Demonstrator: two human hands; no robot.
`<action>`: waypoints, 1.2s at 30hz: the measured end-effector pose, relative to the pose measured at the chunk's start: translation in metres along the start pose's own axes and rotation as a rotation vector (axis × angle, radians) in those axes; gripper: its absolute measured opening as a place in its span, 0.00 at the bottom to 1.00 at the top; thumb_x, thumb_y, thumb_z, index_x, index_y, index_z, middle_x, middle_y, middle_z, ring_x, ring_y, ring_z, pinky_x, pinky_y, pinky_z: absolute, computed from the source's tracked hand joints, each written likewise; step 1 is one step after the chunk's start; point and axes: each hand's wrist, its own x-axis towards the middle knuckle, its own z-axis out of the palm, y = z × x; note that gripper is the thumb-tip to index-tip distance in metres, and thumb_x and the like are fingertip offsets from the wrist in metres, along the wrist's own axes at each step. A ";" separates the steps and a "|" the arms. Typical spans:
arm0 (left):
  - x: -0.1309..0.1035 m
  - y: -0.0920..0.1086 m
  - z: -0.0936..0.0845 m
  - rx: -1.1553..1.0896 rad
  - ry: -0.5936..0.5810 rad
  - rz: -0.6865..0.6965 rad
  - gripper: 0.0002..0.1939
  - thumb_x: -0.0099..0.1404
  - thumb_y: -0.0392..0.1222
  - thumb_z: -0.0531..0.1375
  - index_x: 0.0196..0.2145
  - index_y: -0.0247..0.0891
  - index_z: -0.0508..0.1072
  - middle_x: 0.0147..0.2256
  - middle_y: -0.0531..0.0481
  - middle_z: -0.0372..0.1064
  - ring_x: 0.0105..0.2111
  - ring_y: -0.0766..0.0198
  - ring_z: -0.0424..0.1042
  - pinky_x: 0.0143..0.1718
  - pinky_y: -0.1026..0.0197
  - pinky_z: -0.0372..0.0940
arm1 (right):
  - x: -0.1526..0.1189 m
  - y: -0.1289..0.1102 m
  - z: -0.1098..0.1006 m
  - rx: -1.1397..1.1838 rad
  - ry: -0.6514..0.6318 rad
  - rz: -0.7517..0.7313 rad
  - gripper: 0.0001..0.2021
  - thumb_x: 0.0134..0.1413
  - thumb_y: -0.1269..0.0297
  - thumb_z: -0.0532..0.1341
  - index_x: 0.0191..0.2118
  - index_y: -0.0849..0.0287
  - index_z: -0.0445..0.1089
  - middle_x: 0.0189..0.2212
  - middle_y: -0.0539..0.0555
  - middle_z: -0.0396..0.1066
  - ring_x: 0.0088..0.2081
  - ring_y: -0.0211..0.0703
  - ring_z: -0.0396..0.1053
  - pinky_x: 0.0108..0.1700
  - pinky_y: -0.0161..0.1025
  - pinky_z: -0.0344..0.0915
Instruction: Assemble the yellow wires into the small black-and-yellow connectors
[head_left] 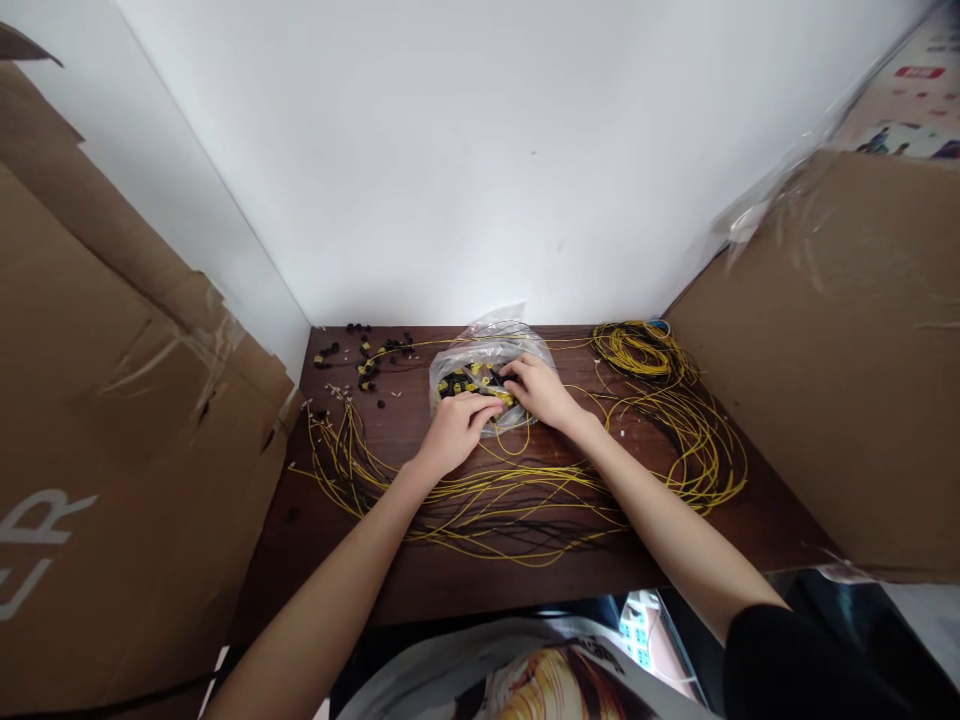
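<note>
A clear plastic bag [487, 352] lies open at the middle of the dark wooden table, with many small black and yellow parts [453, 386] inside. My left hand [459, 428] is at the bag's front left, fingers and thumb pressed together near a yellow piece; what they hold is too small to make out. Across from it, my right hand [538, 388] reaches in from the right, its fingers curled over the parts, with the fingertips partly hidden. Thin yellow wires [514, 450] hang by the bag's front edge beneath my hands.
Long yellow and black wires [480, 485] stretch across the table [420, 590] in front of the bag. A coiled bundle [637, 350] lies at the back right. Loose black and yellow parts [367, 365] are scattered back left. Cardboard boxes [135, 480] flank both sides; a white wall [450, 150] stands behind.
</note>
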 end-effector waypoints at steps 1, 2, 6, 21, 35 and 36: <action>0.000 0.000 0.000 -0.030 0.005 -0.029 0.11 0.63 0.35 0.55 0.39 0.36 0.77 0.37 0.46 0.77 0.38 0.60 0.75 0.44 0.57 0.68 | -0.001 0.000 0.001 0.027 0.028 0.008 0.09 0.52 0.73 0.58 0.40 0.62 0.72 0.36 0.58 0.69 0.41 0.47 0.66 0.45 0.44 0.63; 0.000 0.000 0.000 -0.072 0.012 -0.064 0.11 0.63 0.35 0.55 0.41 0.35 0.76 0.36 0.46 0.77 0.38 0.60 0.75 0.44 0.57 0.68 | -0.002 0.001 0.003 0.056 0.064 0.013 0.08 0.52 0.72 0.58 0.38 0.61 0.71 0.36 0.57 0.69 0.40 0.47 0.66 0.44 0.43 0.63; 0.000 -0.002 0.002 -0.252 0.051 -0.188 0.14 0.60 0.37 0.58 0.45 0.32 0.71 0.36 0.44 0.77 0.38 0.60 0.76 0.43 0.58 0.69 | -0.004 0.003 0.009 0.143 0.173 0.013 0.05 0.52 0.71 0.58 0.34 0.60 0.71 0.34 0.55 0.71 0.38 0.45 0.67 0.43 0.42 0.63; 0.000 -0.001 0.001 -0.259 0.117 -0.168 0.11 0.58 0.40 0.60 0.37 0.34 0.77 0.36 0.45 0.75 0.32 0.64 0.71 0.33 0.63 0.66 | -0.014 -0.015 -0.002 0.380 0.461 0.133 0.05 0.50 0.64 0.61 0.29 0.59 0.73 0.26 0.51 0.72 0.29 0.41 0.64 0.36 0.39 0.60; -0.001 0.007 -0.003 -0.451 0.300 -0.248 0.09 0.54 0.41 0.64 0.34 0.34 0.75 0.33 0.47 0.73 0.31 0.64 0.71 0.32 0.64 0.67 | -0.024 -0.046 -0.006 0.748 0.335 -0.048 0.02 0.50 0.67 0.62 0.31 0.58 0.72 0.28 0.50 0.71 0.28 0.36 0.67 0.33 0.36 0.66; -0.001 0.007 -0.003 -0.459 0.306 -0.251 0.09 0.54 0.41 0.64 0.33 0.34 0.75 0.33 0.47 0.73 0.32 0.64 0.71 0.33 0.63 0.67 | -0.025 -0.046 -0.006 0.739 0.340 -0.057 0.02 0.50 0.68 0.62 0.31 0.58 0.72 0.28 0.50 0.71 0.28 0.36 0.67 0.33 0.35 0.66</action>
